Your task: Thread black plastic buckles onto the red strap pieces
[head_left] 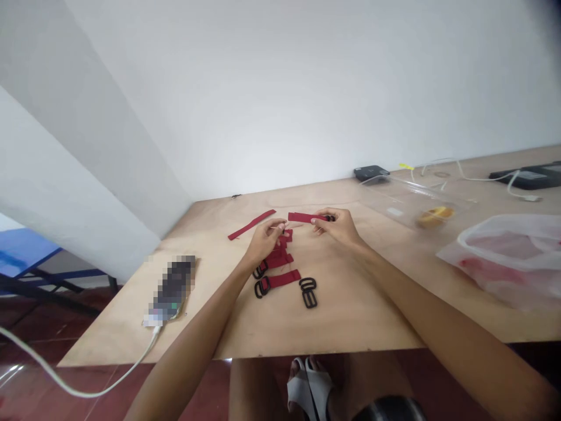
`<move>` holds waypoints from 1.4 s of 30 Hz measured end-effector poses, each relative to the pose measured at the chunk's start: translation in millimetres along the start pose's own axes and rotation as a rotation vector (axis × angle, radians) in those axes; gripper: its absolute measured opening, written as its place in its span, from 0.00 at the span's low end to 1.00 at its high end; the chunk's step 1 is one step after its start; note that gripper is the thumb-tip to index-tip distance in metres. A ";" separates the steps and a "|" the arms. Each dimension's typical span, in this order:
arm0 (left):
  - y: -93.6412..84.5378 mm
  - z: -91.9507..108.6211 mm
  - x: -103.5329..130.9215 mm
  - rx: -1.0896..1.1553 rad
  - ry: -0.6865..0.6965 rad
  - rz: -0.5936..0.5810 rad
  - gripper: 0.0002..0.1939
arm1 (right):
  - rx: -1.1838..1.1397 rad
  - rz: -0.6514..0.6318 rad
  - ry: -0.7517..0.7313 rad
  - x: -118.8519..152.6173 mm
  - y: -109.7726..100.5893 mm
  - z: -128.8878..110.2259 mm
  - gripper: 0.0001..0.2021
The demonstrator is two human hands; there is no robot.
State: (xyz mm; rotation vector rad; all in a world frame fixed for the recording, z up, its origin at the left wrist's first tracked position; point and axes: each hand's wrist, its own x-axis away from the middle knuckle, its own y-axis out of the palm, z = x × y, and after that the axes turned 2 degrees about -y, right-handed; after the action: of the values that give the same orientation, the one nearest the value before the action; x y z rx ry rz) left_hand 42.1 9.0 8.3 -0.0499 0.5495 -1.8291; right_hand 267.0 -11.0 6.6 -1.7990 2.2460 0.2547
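At the bottom middle of the frame, a pair of pale sandals (298,390) shows below the edge of the wooden surface (363,321). At the lower left, a white cable (105,394) curves up to a phone (173,289) lying flat. Just below the middle, some loose black clips (310,299) lie beside the right end of the nearest red strap in a small pile (283,278). Black rings (262,286) sit at the left ends of the straps there.

A see-through white bag (504,263) with something red inside stands at the right. In the middle, the left hand (267,238) has its fingertips close together, over the top of the pile; I cannot tell if it holds anything. The right hand (333,225) pinches one red strap (301,217), and its free end points at the left hand.

Past the left hand, another red strap (252,224) lies slanted. Farther back on the right are a clear plastic pack (394,199), a yellow thing (435,216) and a black box (371,172) near the white wall (280,99).
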 end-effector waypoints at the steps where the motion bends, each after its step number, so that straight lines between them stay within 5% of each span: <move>1: -1.6 -2.1 -1.9 0.130 -0.054 0.038 0.20 | -0.002 -0.020 -0.016 1.8 1.7 0.0 0.16; 7: -0.3 -6.6 -2.8 0.489 -0.136 0.022 0.24 | -0.029 -0.105 -0.090 9.3 10.8 3.3 0.16; 26: -6.2 0.0 2.2 0.358 -0.100 0.061 0.24 | 0.108 -0.232 -0.226 13.6 10.1 -12.1 0.12; 32: 1.2 6.1 5.9 0.377 -0.043 -0.110 0.22 | 0.081 -0.317 -0.200 16.8 15.5 -9.5 0.11; 39: 4.7 9.2 10.0 0.492 -0.078 -0.140 0.21 | 0.233 -0.361 -0.496 26.7 23.7 -20.3 0.17; 42: -0.7 12.4 10.5 0.518 -0.097 -0.185 0.16 | 0.266 -0.388 -0.469 27.7 22.9 -23.4 0.12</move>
State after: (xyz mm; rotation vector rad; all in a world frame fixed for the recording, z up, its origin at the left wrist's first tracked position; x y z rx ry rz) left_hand 41.8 -4.7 17.1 0.1647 -0.0096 -2.0875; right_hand 236.9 -38.5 20.1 -1.7610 1.5066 0.2542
